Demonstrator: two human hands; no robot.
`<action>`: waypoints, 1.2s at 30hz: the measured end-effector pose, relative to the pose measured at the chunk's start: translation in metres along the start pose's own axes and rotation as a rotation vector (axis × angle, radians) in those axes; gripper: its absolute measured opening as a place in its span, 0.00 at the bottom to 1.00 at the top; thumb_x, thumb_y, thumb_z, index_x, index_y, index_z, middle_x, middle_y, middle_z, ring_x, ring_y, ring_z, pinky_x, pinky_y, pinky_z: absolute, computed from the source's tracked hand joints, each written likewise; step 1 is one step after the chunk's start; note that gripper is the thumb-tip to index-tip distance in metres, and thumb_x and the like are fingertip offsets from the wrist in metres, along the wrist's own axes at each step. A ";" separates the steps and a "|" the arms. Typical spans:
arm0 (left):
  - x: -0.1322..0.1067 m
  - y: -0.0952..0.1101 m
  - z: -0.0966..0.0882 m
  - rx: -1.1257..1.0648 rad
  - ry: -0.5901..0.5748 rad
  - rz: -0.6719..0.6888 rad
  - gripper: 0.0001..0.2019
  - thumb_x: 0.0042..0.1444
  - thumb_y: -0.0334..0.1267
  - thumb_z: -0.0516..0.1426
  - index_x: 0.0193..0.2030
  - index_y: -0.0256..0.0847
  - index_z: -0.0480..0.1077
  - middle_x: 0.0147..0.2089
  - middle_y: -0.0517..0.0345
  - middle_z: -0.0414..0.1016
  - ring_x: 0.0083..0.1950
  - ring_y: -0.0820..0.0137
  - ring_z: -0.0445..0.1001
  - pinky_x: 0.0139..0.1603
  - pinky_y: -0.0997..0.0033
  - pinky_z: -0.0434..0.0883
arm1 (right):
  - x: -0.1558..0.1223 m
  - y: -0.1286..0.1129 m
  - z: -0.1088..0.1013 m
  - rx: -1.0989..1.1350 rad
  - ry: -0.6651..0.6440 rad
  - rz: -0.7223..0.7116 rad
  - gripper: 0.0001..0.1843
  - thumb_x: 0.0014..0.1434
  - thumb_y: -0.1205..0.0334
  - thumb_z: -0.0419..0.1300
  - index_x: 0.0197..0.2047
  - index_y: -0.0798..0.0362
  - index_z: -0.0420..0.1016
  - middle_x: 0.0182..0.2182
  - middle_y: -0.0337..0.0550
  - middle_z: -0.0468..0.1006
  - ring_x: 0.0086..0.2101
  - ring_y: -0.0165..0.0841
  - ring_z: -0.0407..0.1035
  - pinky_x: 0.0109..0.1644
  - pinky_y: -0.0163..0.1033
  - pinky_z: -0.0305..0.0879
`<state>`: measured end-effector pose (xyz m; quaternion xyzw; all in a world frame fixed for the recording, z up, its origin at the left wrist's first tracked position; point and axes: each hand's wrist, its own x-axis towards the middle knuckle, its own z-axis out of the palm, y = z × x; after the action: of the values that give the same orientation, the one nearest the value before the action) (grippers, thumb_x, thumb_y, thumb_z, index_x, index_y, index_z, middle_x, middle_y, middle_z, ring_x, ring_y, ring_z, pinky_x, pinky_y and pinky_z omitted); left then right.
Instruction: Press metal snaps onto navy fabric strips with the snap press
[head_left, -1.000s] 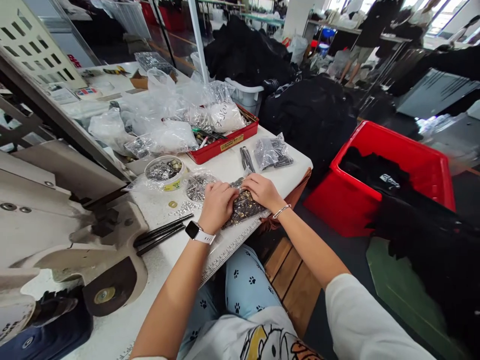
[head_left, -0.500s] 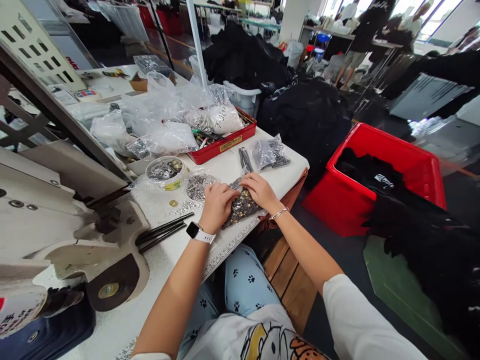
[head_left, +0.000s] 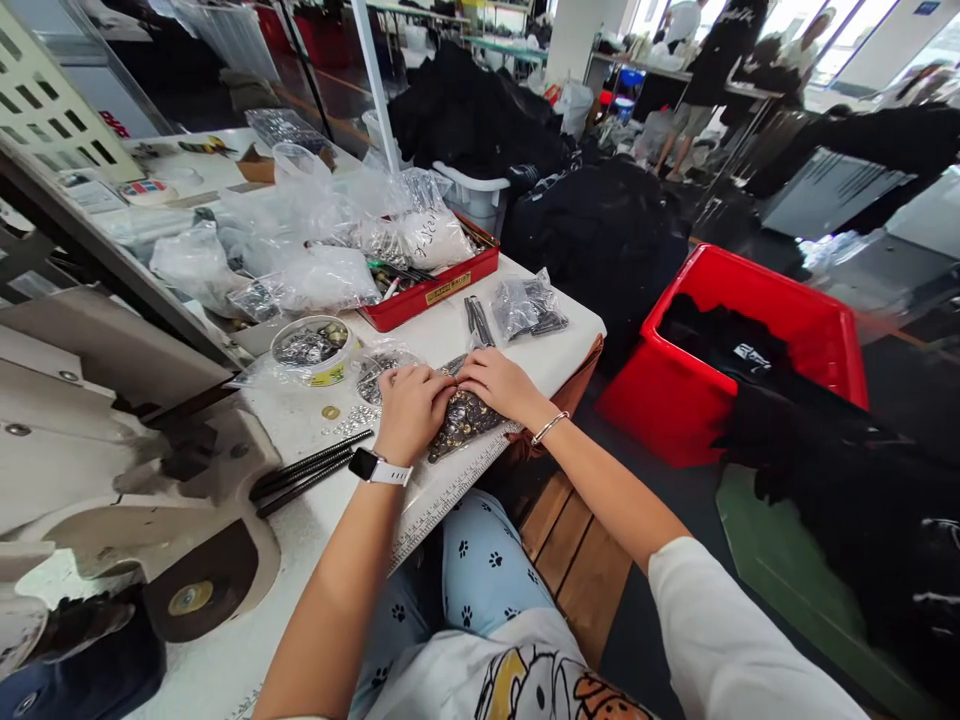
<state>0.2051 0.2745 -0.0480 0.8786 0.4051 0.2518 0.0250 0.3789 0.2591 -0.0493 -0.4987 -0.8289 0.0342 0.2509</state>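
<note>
A clear plastic bag [head_left: 466,420] full of small dark and brass-coloured metal pieces lies at the table's front edge. My left hand [head_left: 415,405] pinches its upper edge from the left, thumb against fingers. From the right, my right hand [head_left: 496,384] grips the same edge, its fingertips close to those of my left. Just behind my left hand is another clear bag [head_left: 381,372] with silvery pieces. Loose small clear or silvery bits [head_left: 358,420] lie beside it. Behind my right hand are some dark strips [head_left: 478,322] and a bag of dark items [head_left: 529,305].
A round tub [head_left: 313,348] of metal parts and a red tray [head_left: 431,298] piled with plastic bags stand farther back. Black rods [head_left: 311,468] lie left, next to a machine [head_left: 202,500]. A red bin [head_left: 742,350] with black cloth stands right. People are in the background.
The whole view has shifted slightly, so the scene sits farther left. My hands have drawn closer together along the top of the bag and still grip it.
</note>
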 end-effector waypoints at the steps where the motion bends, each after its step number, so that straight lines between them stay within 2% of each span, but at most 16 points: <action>1: 0.000 0.000 0.000 0.004 -0.008 -0.010 0.11 0.59 0.40 0.50 0.39 0.46 0.74 0.34 0.53 0.73 0.41 0.60 0.64 0.47 0.54 0.54 | 0.001 -0.001 0.000 -0.009 -0.011 0.011 0.11 0.61 0.61 0.52 0.38 0.54 0.75 0.37 0.45 0.71 0.40 0.35 0.61 0.46 0.40 0.61; 7: 0.005 0.002 -0.001 0.125 -0.037 -0.082 0.13 0.58 0.41 0.50 0.41 0.44 0.74 0.35 0.50 0.74 0.42 0.57 0.66 0.47 0.52 0.55 | 0.014 -0.005 0.000 -0.090 -0.068 0.045 0.12 0.61 0.64 0.52 0.42 0.54 0.75 0.39 0.47 0.70 0.39 0.36 0.62 0.43 0.41 0.62; 13: 0.013 0.005 -0.006 0.306 -0.059 -0.092 0.16 0.56 0.46 0.50 0.39 0.39 0.75 0.36 0.42 0.75 0.44 0.51 0.67 0.50 0.45 0.54 | 0.029 -0.011 0.001 -0.201 -0.142 0.094 0.13 0.56 0.67 0.54 0.42 0.52 0.76 0.40 0.50 0.70 0.37 0.40 0.64 0.35 0.43 0.63; 16: 0.019 0.010 -0.012 0.386 -0.096 -0.058 0.16 0.57 0.43 0.51 0.39 0.36 0.75 0.38 0.40 0.75 0.47 0.50 0.66 0.55 0.42 0.51 | 0.031 -0.008 0.000 -0.213 -0.158 0.079 0.12 0.56 0.65 0.54 0.41 0.53 0.76 0.40 0.51 0.70 0.38 0.40 0.64 0.36 0.43 0.63; 21: 0.027 0.010 -0.020 0.439 -0.219 0.032 0.15 0.59 0.35 0.47 0.37 0.34 0.75 0.38 0.44 0.75 0.49 0.54 0.66 0.59 0.46 0.50 | 0.027 0.003 -0.003 -0.103 -0.184 0.011 0.13 0.59 0.62 0.53 0.43 0.53 0.75 0.41 0.48 0.69 0.42 0.37 0.63 0.45 0.41 0.62; 26: 0.027 0.003 -0.021 0.476 -0.284 0.015 0.16 0.60 0.40 0.47 0.42 0.37 0.75 0.43 0.45 0.75 0.50 0.54 0.66 0.56 0.46 0.54 | 0.031 0.006 0.003 -0.063 -0.200 0.023 0.14 0.60 0.63 0.50 0.43 0.54 0.75 0.42 0.48 0.70 0.43 0.36 0.63 0.49 0.41 0.60; 28: 0.028 0.007 -0.023 0.498 -0.281 0.029 0.16 0.60 0.38 0.46 0.43 0.36 0.74 0.43 0.44 0.75 0.50 0.54 0.67 0.57 0.46 0.54 | 0.033 0.003 0.004 -0.086 -0.195 0.031 0.15 0.60 0.64 0.49 0.42 0.56 0.75 0.40 0.49 0.71 0.43 0.37 0.63 0.48 0.42 0.60; 31: 0.029 0.021 -0.026 0.552 -0.271 0.078 0.17 0.58 0.30 0.45 0.42 0.30 0.74 0.38 0.42 0.76 0.48 0.54 0.70 0.58 0.46 0.52 | 0.034 -0.004 0.002 -0.138 -0.184 0.056 0.15 0.60 0.66 0.48 0.41 0.57 0.76 0.38 0.50 0.72 0.41 0.38 0.65 0.45 0.42 0.62; 33: 0.030 0.027 -0.028 0.661 -0.327 0.060 0.18 0.58 0.28 0.43 0.43 0.31 0.73 0.37 0.44 0.77 0.47 0.55 0.71 0.59 0.47 0.50 | 0.035 -0.004 -0.001 -0.169 -0.183 0.068 0.15 0.60 0.64 0.48 0.43 0.53 0.75 0.39 0.47 0.73 0.40 0.36 0.66 0.42 0.40 0.63; 36: 0.035 0.024 -0.028 0.722 -0.333 0.145 0.20 0.58 0.29 0.41 0.44 0.32 0.73 0.35 0.45 0.78 0.45 0.54 0.73 0.60 0.45 0.47 | 0.038 0.002 -0.003 -0.199 -0.192 0.091 0.15 0.59 0.61 0.49 0.46 0.46 0.74 0.41 0.43 0.72 0.40 0.34 0.67 0.40 0.38 0.65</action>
<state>0.2284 0.2797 -0.0031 0.8861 0.3947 -0.0512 -0.2378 0.3677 0.2916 -0.0331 -0.5525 -0.8251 0.0109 0.1178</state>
